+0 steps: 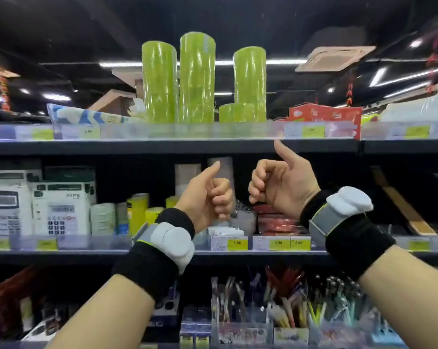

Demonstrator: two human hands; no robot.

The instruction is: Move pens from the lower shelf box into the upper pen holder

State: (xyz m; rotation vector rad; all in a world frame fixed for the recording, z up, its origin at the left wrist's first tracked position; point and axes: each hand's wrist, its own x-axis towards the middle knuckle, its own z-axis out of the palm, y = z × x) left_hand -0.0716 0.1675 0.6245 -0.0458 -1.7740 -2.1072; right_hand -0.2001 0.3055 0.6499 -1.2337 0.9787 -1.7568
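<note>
**Holding both hands up, with the pens far below**

Both hands are up in front of the middle shelf (162,252). The left hand (208,197) has its fingers curled into the palm and its thumb sticking up. It holds nothing. The right hand (281,187) also has most fingers curled in, with one finger pointing up toward the edge of the top shelf (162,146). It holds nothing too.

The pens (283,303) are well below the hands, on the lowest shelf in view. They stand in clear boxes (243,331), tips and caps pointing up and leaning a bit. They sit under the right arm more than the left, so the right hand looks nearer to them. I think it must go down first to grab one.

I cannot tell which thing is the upper pen holder. Tall green rolls (196,76) stand on the top shelf.

Yellow price tags (237,244) show numbers. One looks like 2.00. The others are too blurry to read.
</note>
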